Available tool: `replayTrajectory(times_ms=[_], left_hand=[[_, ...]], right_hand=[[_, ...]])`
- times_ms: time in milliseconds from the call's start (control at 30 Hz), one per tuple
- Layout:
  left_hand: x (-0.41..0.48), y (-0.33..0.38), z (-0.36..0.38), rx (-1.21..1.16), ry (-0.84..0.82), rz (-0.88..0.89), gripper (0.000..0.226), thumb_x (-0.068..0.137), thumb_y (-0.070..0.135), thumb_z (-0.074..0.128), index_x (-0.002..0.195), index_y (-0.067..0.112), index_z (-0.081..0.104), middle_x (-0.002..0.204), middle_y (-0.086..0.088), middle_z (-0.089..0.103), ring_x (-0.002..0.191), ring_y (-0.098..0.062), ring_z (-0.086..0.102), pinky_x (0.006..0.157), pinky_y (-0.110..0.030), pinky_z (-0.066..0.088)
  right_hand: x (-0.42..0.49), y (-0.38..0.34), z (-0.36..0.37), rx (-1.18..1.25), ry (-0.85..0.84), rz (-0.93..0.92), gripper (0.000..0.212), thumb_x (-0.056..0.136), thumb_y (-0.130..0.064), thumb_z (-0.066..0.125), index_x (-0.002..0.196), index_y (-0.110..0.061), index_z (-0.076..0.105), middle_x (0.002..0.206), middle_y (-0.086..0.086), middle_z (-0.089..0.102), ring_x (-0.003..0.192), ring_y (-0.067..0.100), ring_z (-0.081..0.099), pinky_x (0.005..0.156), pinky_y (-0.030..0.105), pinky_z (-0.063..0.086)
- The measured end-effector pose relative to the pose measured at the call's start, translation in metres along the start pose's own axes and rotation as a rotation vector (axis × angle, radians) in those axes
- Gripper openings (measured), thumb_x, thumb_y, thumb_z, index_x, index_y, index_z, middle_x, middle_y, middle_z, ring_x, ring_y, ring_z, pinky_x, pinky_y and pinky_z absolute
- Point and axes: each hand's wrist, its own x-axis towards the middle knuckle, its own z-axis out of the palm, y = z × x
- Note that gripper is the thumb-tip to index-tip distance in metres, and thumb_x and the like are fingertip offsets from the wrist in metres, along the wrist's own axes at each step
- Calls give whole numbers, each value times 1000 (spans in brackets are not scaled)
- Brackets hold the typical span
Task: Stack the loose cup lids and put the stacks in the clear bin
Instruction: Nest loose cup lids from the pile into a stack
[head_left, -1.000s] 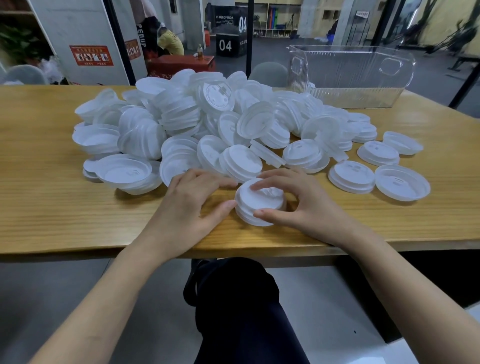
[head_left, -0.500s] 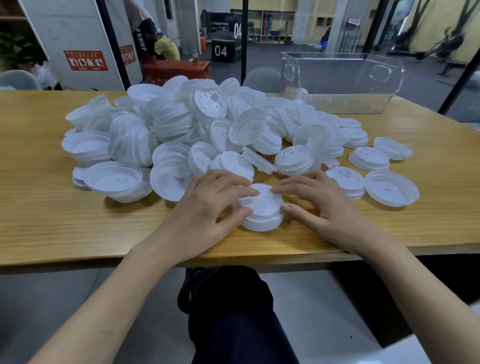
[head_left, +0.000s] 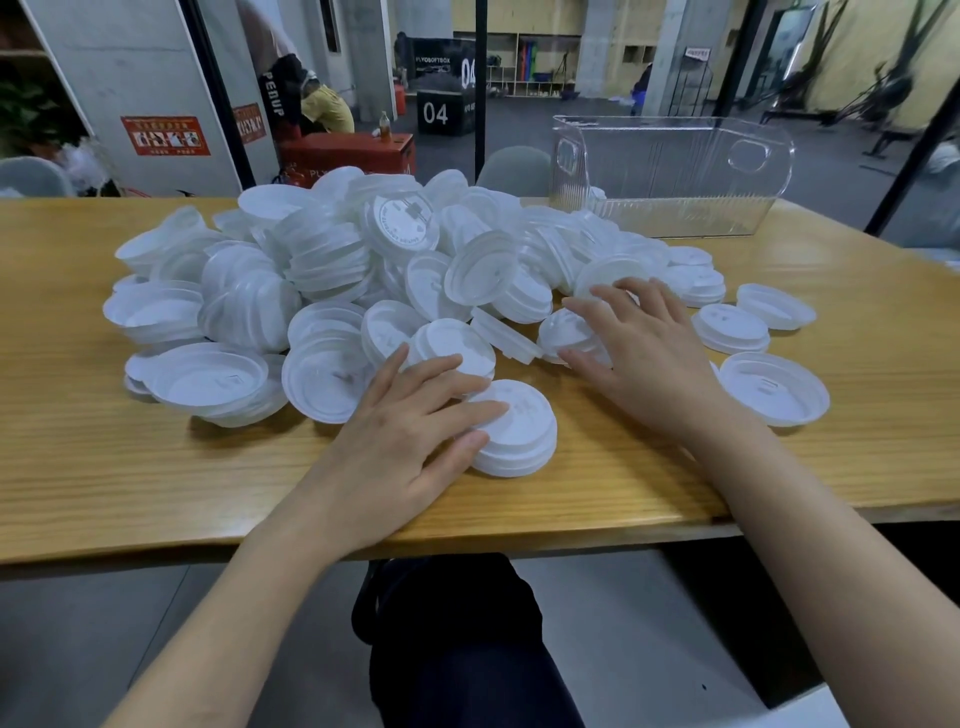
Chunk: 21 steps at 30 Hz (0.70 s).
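A short stack of white cup lids stands near the front edge of the wooden table. My left hand lies against its left side, fingers straight over the top lid and thumb at its rim. My right hand is spread over another small stack of lids farther back, thumb at its near edge and fingers above it. A big loose pile of white lids covers the middle of the table. The clear bin stands at the back right with at most a few lids inside.
Single lids and low stacks lie to the right of my hands. Chairs stand behind the table. A person in yellow sits far back by a red box. My dark trouser leg is below the table edge.
My right hand left the front stack and moved back and right onto another small stack. My left hand stayed on the front stack. The camera tilted slightly.
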Motion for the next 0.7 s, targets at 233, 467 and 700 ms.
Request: replayTrajectory(times_ms=[233,467,700], left_hand=[[-1,-1,0,-23,-7,8,46,103,45,28,133,31,59,139,14,53,145,-5,25,122,-34,-1],[-1,0,-1,-57,-101,41,46,103,45,26,142,34,49,151,17,40,147,0,15,122,-34,-4],[-1,-1,-1,-152,-46,-14,45,101,45,34,142,33,49,151,15,40,145,1,21,120,-24,10]], right_hand=[[-5,8,8,-24,82,-22,45,90,-51,59,122,-20,66,120,5,64,129,31,41,121,43,-1],[-17,6,1,133,225,66,46,90,-54,58,121,-22,67,125,5,62,124,36,43,111,50,28],[-46,-17,-10,761,117,51,39,80,-60,60,115,-43,61,124,-22,60,123,10,48,99,20,34]])
